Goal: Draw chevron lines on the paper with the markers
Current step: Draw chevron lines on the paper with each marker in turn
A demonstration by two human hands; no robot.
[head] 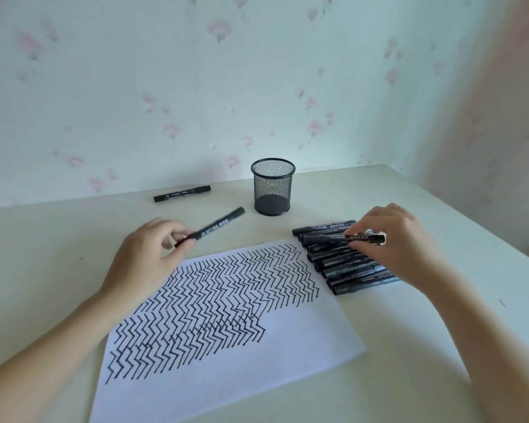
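1. The paper (257,346) is taken as the landmark; it lies on the table (58,239) and is covered with black chevron lines over its far and left parts, while the near right part is blank.
2. The left hand (144,257) is held over the paper's far left corner, with a black marker (214,227) pinched between its fingers; the marker's free end is pointed away from the paper, toward the mesh pen cup (273,186) beyond the paper's far edge.
3. The right hand (394,242) is placed just past the paper's far right corner, where one marker (342,239) is pinched at the top of a row of markers (348,270) lying side by side.
4. A swap of markers is judged to be the step in hand. It would be done well if the picked marker is lifted straight up so that the row is not scattered, and if the marker in the left hand is set down off the paper so that no stray ink is left.
5. The next chevrons are best begun in the blank near part, with spacing matched to the lines already drawn.
6. One more marker (182,193) is seen beyond the paper's far left corner.
7. Pale printing is visible on the marker barrels, but it cannot be read; no brand can be named.
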